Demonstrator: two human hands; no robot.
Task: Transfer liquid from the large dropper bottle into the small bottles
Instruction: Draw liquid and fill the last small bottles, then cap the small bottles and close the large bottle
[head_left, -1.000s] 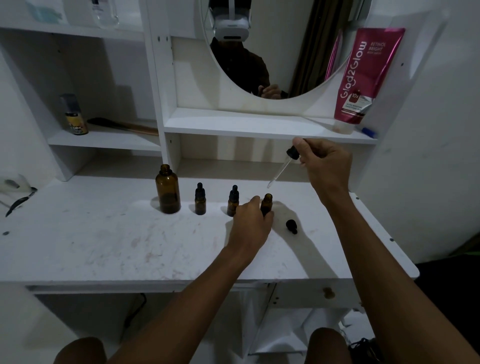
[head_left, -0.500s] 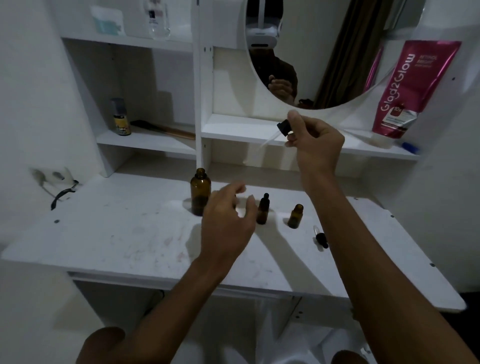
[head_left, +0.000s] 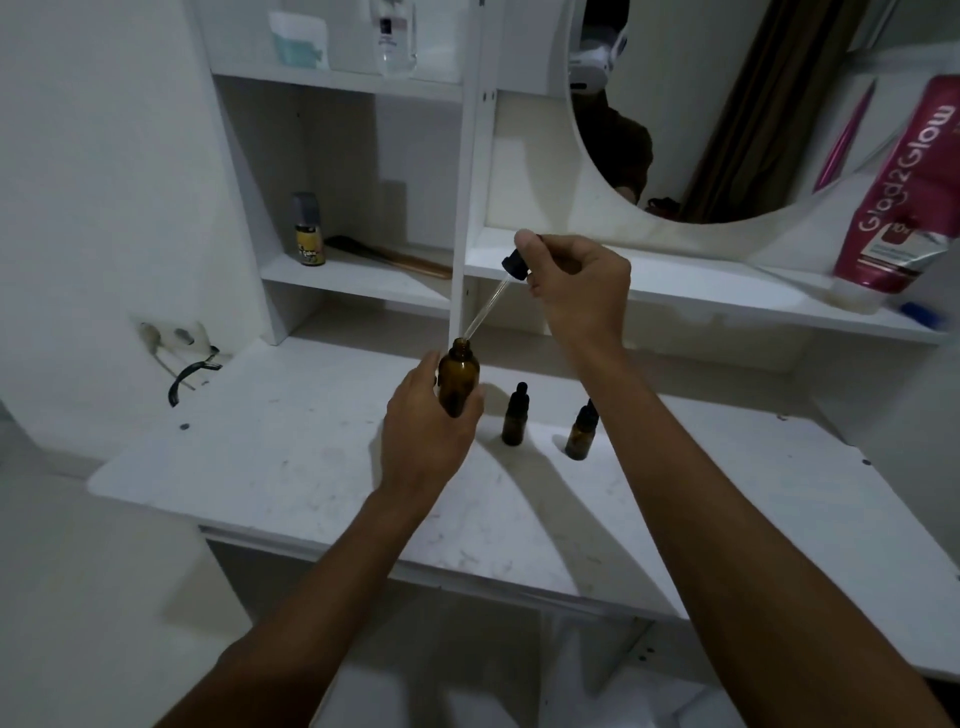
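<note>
Near the middle of the white table (head_left: 270, 467), the left hand (head_left: 426, 431) grips the large amber bottle (head_left: 459, 375), fingers and thumb curled round its lower body; its mouth is open, and its base is hidden, so I cannot tell if it rests on the table. From the mouth, the dropper (head_left: 506, 278) slants up toward 1 o'clock, its glass tip at the opening. The right hand (head_left: 576, 291) pinches the dropper's black bulb between thumb and fingertips, the other fingers loosely curled. At the large bottle's 4 o'clock stands a small capped bottle (head_left: 515, 422), and further along at 4 o'clock a second small bottle (head_left: 579, 436) stands just beside the right forearm, which hides part of its top. A pink tube (head_left: 904, 197) leans on the shelf at 2 o'clock, below the round mirror (head_left: 727, 130).
</note>
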